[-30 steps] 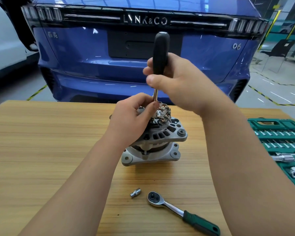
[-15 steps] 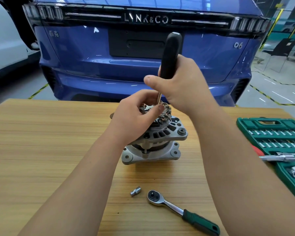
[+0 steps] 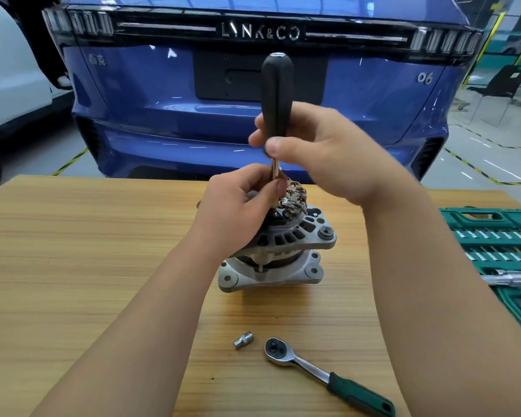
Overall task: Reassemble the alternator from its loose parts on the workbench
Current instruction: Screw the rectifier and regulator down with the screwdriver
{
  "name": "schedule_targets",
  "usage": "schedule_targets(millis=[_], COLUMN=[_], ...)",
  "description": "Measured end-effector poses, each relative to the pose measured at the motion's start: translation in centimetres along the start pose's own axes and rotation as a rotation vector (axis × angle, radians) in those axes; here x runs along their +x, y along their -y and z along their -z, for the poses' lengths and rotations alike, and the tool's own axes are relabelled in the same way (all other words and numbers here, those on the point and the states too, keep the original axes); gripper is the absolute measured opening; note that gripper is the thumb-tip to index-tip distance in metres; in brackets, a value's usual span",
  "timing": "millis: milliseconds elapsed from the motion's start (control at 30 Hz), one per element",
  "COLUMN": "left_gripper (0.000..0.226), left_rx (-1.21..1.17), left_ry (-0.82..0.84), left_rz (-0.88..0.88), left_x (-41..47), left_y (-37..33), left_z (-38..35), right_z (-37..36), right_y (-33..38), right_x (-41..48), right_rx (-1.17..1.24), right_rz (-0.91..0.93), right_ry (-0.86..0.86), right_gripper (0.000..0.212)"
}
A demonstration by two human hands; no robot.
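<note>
The grey cast-metal alternator is standing on the pale wooden tabletop, housings already joined. The right hand is gripping a black-handled screwdriver upright; the left hand is pinching its shaft. Only top-end fastening is seemingly remaining.

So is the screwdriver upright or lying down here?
Upright: the screwdriver stands handle-up, its shaft running down onto the alternator top; right hand holds the handle, left hand pinches the shaft.
</note>
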State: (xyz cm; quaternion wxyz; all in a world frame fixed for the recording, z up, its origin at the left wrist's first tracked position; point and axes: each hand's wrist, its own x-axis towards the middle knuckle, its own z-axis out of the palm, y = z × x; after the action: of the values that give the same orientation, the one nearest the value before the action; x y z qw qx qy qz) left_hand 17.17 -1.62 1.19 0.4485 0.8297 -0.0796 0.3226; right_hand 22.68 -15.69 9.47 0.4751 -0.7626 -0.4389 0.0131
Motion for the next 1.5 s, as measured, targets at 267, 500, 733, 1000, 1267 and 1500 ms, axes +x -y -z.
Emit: schedule_targets(millis=[267,500,733,1000,1267,1500], left_gripper=[0.007,0.010,0.021,0.013,0.004,0.004], left_rx=[-0.012,-0.001,-0.002,0.008,-0.007,-0.030], left_ry=[0.017,0.081,0.071,0.005,-0.020,0.051], left_rz=[0.001,-0.001,-0.006,-0.005,-0.007,0.003], left_x=[0.2,0.4,0.1,0.1,0.2,0.2], left_y=[0.0,0.0,0.0,0.1,0.0,-0.2], left_z=[0.0,0.0,0.0,0.1,0.1,-0.1], right_z=[-0.8,-0.7,1.0,0.7,-0.5,-0.6], right_y=[0.2,0.2,0.4,0.2,-0.3,0.3], right_x=[0.3,0.4,0.1,0.0,0.3,0.5], right_rx=[-0.146,-0.167,0.010,0.041,-0.112,-0.199], right_rz=[-0.040,-0.052,0.013,0.021,-0.092,-0.024], right_ry=[-0.157,-0.305,-0.097,-0.019,-0.167,-0.277], right_gripper=[0.026,0.031,0.014,0.017,0.022,0.031])
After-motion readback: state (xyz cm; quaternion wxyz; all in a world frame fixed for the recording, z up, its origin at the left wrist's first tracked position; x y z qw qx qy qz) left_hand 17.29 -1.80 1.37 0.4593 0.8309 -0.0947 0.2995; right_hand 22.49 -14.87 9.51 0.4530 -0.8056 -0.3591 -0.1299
